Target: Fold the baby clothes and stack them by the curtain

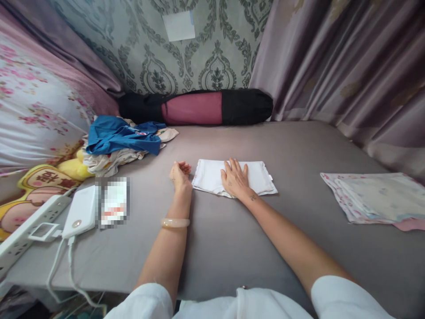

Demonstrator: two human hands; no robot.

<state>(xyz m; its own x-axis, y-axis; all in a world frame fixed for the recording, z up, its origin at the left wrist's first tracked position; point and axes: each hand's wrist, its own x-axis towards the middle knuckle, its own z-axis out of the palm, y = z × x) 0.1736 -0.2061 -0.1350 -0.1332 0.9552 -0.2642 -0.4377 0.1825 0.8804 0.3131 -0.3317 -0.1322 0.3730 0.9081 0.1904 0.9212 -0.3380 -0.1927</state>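
Observation:
A white folded cloth garment (257,177) lies flat on the grey bed sheet in front of me, a small tag at its right edge. My right hand (235,177) rests palm down on its middle, fingers spread, gripping nothing. Just off the garment's left end, my left hand (181,175) sits on its outer edge with the palm turned inward. Its fingers are loosely curled and apart, with nothing visible in them. A pale bangle (175,223) circles my left forearm.
Crumpled clothes with a blue shirt (122,135) on top lie at the left. A stack of folded cloths (375,197) is at the right. A white charger box (80,210), power strip (33,228) and cables sit at the near left. A long black-and-pink bag (192,107) lies along the wall.

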